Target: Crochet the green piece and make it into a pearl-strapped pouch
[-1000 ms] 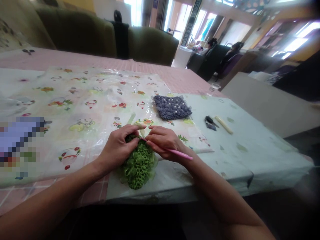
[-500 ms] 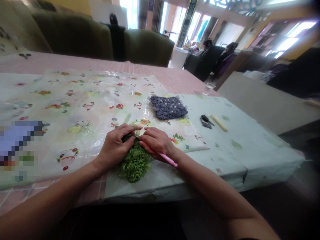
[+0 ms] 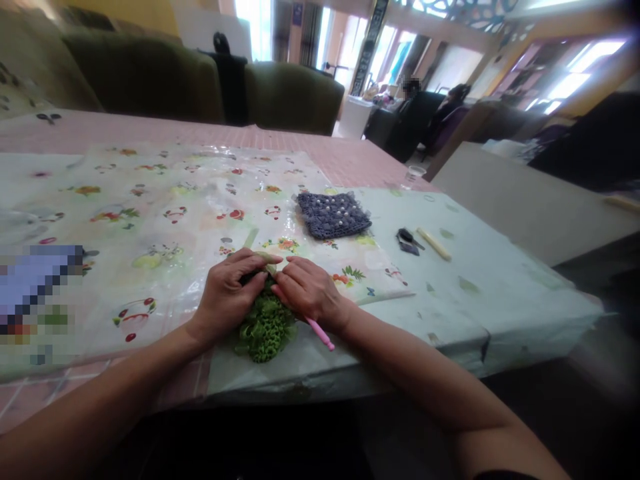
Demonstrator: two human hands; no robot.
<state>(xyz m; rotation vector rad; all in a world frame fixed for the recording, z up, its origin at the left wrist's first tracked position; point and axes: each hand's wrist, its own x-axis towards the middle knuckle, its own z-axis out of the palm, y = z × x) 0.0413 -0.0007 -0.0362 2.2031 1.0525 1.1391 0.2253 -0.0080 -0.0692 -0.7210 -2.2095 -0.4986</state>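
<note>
Near the table's front edge, a piece of green crochet work point(image 3: 267, 327) with ruffled edges hangs beneath my fingers. My left hand point(image 3: 230, 290) is closed on its upper edge, thumb in front. A pink crochet hook point(image 3: 320, 333) sticks out below my right hand point(image 3: 313, 287), whose fingers are wrapped round it. The hook's tip is hidden between the two hands, at the top of the green work. A pale green ribbon strand point(image 3: 253, 237) runs away from the fingers over the tablecloth.
Beyond my hands lies a dark grey-purple crocheted piece with white beads point(image 3: 334, 215). To the right are a small black item point(image 3: 409, 240) and a cream-coloured stick point(image 3: 434, 244). A clear cup point(image 3: 415, 176) stands at the far edge. Green chairs point(image 3: 295, 97) line the back.
The pink hook's handle has swung down and left as my right hand turned. My left hand keeps its hold on the green work. The view has shifted slightly.
</note>
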